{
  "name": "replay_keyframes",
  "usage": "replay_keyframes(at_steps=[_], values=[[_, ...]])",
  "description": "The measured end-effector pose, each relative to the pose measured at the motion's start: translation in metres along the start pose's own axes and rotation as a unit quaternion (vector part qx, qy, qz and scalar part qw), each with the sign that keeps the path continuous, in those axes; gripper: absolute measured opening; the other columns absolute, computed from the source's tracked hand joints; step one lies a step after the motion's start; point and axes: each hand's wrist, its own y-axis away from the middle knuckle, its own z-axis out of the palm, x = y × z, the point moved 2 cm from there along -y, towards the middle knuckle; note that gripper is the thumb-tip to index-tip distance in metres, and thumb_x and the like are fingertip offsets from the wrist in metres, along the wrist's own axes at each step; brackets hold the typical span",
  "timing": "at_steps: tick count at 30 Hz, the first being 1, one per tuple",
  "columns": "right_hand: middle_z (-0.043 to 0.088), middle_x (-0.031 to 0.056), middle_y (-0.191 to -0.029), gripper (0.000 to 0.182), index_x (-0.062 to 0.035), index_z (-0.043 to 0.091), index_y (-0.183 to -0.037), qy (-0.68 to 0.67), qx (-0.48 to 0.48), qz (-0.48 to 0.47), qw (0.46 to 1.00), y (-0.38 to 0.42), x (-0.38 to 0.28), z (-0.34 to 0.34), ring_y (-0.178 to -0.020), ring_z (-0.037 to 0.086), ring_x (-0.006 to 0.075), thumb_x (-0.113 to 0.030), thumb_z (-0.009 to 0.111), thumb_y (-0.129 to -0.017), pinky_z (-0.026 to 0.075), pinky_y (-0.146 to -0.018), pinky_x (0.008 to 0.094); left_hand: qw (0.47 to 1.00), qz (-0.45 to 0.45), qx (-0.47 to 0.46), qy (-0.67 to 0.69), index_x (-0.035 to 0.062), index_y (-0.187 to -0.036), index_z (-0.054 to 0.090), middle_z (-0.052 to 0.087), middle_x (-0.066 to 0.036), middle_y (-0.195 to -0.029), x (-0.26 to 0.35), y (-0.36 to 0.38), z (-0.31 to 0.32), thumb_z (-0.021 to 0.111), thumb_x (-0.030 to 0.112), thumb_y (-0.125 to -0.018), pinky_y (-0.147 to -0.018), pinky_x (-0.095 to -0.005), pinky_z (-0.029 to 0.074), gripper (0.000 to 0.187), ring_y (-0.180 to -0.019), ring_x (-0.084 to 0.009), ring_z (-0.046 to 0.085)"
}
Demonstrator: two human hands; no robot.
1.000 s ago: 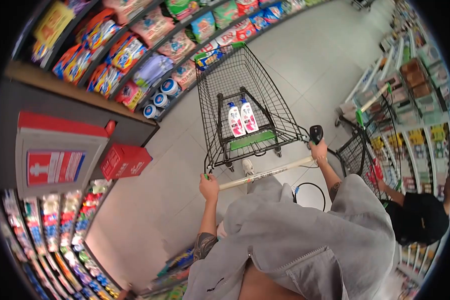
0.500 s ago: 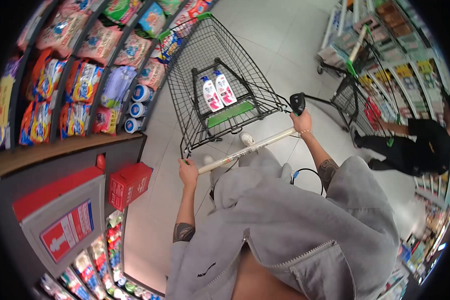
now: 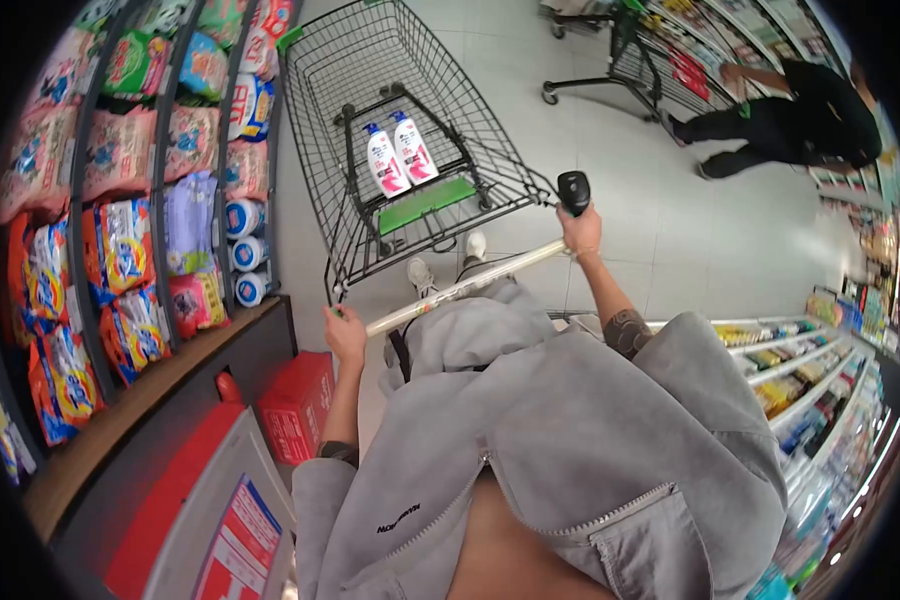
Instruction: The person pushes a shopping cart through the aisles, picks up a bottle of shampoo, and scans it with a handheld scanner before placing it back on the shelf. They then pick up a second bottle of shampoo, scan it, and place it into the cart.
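Both of my hands are wrapped round the pale handlebar [image 3: 460, 292] of a black wire shopping cart [image 3: 305, 150]. My left hand [image 3: 346, 337] closes on the bar's left end, and my right hand [image 3: 583, 232] grips its right end. A rounded black device [image 3: 573, 190] sticks up just beyond my right fingers. Inside the cart, two white pump bottles with pink labels and blue tops lie side by side, a left bottle [image 3: 385, 165] and a right bottle [image 3: 412, 150]. A green panel [image 3: 425, 206] sits nearer to me than the bottles.
Shelves of bagged detergent [image 3: 120, 245] and white tubs [image 3: 247, 250] run along the left. Below them stand a red box [image 3: 298, 405] and a sign board [image 3: 232, 530]. At the upper right, a person in black [image 3: 830, 115] stands by another cart [image 3: 635, 60]. Product shelves [image 3: 800, 390] line the right.
My view has turned relative to the aisle, and the left shelves sit closer to the cart's side. The other person and cart appear higher in view. Both hands keep their hold on the handlebar.
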Motion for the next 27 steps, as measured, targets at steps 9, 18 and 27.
replay_keyframes(at_steps=[9,18,27], values=[[0.064,0.0209,-0.078,0.040,0.0009,0.057,-0.084,-0.033,0.053,0.114,0.991,0.119,0.028,0.008,-0.077,0.063,0.0376,-0.035,0.070,-0.071,0.048,-0.070,0.0416,0.989,0.089,-0.038,-0.109,-0.0001,-0.092,0.048,0.060,-0.026,-0.077,-0.011,-0.048,-0.046,0.045,0.024,-0.088,-0.067,-0.0524,0.042,0.025,-0.076,-0.0456,0.057],[0.064,0.0207,-0.080,0.041,0.0044,0.058,-0.086,-0.069,0.103,0.189,0.974,0.201,0.074,0.005,-0.076,0.063,0.0330,-0.032,0.071,-0.072,0.047,-0.071,0.0389,0.970,0.183,-0.088,-0.134,0.0014,-0.092,0.047,0.059,-0.028,-0.075,0.001,-0.071,-0.037,0.044,0.025,-0.089,-0.066,-0.0535,0.042,0.025,-0.073,-0.0466,0.056],[0.064,0.0215,-0.083,0.038,0.0030,0.059,-0.091,-0.086,0.181,0.260,0.944,0.237,0.113,-0.008,-0.080,0.062,0.0378,-0.027,0.070,-0.071,0.046,-0.074,0.0411,0.949,0.246,-0.130,-0.148,0.0046,-0.094,0.051,0.060,-0.026,-0.072,0.059,-0.077,-0.012,0.046,0.028,-0.088,-0.064,-0.0533,0.043,0.024,-0.071,-0.0456,0.058]])
